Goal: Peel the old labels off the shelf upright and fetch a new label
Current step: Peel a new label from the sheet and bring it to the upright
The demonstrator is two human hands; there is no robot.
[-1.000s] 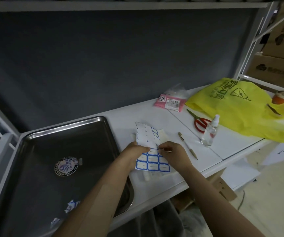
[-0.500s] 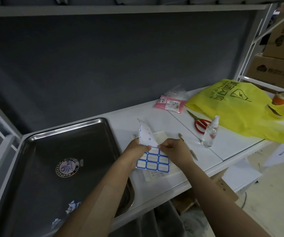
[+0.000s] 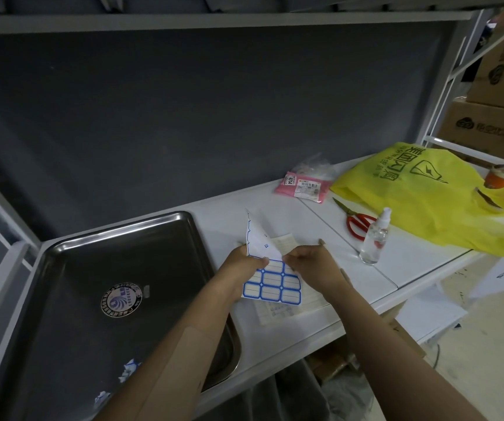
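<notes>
White shelf (image 3: 320, 226): L hand (image 3: 241, 262) & R hand (image 3: 314, 264) pinch label sheet (image 3: 272, 284)

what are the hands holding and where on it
Both hold the label sheet: the left hand grips its left edge, the right hand pinches its right edge, where the top part bends up.
</notes>
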